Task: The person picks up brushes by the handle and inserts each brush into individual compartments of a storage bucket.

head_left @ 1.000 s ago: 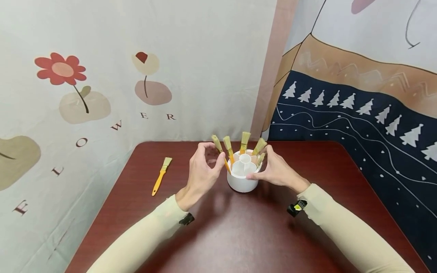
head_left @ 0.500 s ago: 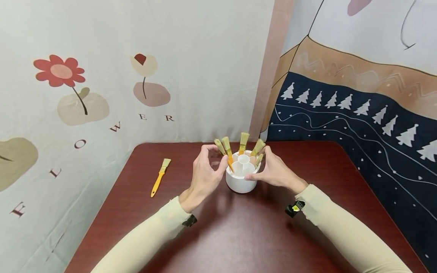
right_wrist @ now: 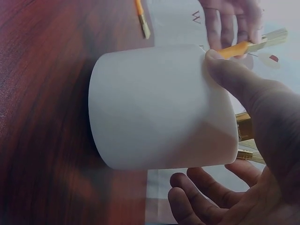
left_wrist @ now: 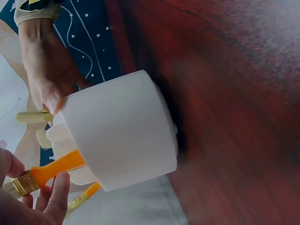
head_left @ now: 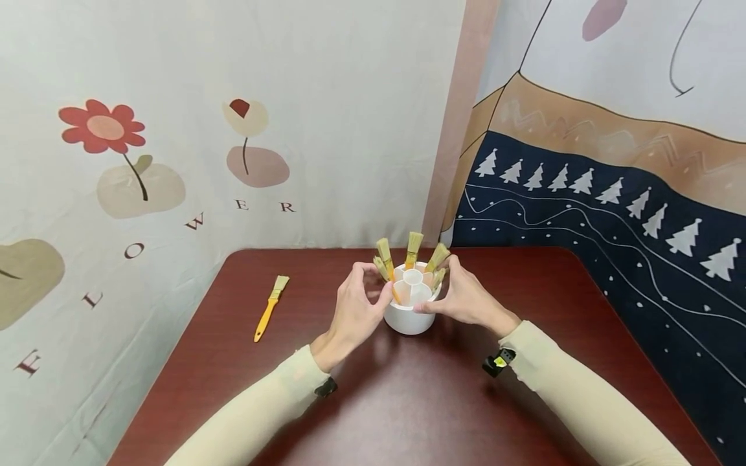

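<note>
A round white brush holder (head_left: 410, 321) with compartments stands on the table, several bristle paintbrushes upright in its outer slots. My left hand (head_left: 358, 307) is at its left rim, pinching a flat paintbrush (left_wrist: 58, 167) near the metal ferrule. That brush's orange handle goes down into a left compartment, bristles up. My right hand (head_left: 469, 299) grips the holder from the right, with the thumb (right_wrist: 229, 70) on the rim and the fingers (right_wrist: 206, 194) on the far side. Another paintbrush with a yellow-orange handle (head_left: 267, 317) lies on the table to the left.
The dark red wooden table (head_left: 408, 401) ends at a pale flower-printed cloth (head_left: 350, 129) behind and to the left. A navy cloth with white trees (head_left: 583, 213) hangs to the right. Other brushes, such as one at the back (head_left: 414, 246), stick up above the holder.
My left hand has moved slightly right and down with the paintbrush, which now sits lower in the holder. My right hand keeps its grip. The head view has shifted a little.
</note>
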### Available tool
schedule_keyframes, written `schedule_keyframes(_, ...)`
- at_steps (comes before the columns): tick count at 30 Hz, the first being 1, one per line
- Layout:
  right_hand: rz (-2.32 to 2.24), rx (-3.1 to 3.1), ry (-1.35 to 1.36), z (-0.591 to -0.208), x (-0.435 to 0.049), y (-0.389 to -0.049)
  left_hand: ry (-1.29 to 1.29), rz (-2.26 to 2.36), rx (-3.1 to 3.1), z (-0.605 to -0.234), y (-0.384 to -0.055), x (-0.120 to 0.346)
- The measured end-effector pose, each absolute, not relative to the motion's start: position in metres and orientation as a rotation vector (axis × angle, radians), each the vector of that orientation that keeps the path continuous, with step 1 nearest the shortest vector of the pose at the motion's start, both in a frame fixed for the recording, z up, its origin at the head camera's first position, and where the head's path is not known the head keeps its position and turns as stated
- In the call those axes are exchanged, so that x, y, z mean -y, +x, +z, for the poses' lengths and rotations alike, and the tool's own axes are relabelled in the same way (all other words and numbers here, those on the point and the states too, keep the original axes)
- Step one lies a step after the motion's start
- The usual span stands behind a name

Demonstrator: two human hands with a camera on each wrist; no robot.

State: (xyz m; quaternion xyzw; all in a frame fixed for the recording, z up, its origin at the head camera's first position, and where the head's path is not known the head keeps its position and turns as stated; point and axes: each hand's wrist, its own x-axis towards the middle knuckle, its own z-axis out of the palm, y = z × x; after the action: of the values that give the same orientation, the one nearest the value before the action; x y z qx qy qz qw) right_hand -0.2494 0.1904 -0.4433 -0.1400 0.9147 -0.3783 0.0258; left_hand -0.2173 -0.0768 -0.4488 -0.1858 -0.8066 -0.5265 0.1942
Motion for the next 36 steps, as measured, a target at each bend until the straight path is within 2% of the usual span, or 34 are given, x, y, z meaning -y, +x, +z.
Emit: schedule_keyframes(36,-1.178,-2.914,-0.389,-0.448,-0.182,-0.242,-0.435,-1.332,2.501,-0.47,-0.215,0.098)
